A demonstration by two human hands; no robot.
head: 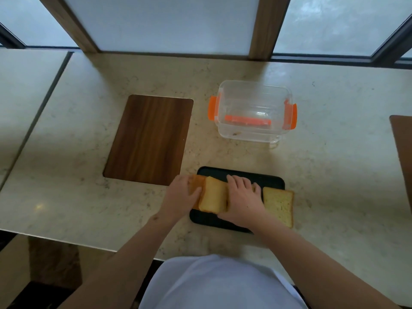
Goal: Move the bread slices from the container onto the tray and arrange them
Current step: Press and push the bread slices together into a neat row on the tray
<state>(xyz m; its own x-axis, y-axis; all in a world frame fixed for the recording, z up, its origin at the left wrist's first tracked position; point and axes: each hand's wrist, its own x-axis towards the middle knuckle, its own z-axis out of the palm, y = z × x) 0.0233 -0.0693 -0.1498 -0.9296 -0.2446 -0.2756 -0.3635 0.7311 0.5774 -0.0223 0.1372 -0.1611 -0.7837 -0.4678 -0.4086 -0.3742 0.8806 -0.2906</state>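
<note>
My hands (243, 197) hide much of the tray (270, 181) (its near-right corner too); how many slices (213, 195) I'm pressing is unclear.

The surface (223, 70) is pale, speckled stone with a seam running down its left part. A dark wood board (148, 139) lies flat on it, beyond and to the left of the left fingers (189, 180). A clear container (253, 111) with orange clips stands straight beyond the right fingers (239, 182), well apart from them. A black tray (243, 175) rests directly under the fingers, near the surface's front edge. Another brown board (404, 152) shows at the far right edge.
</note>
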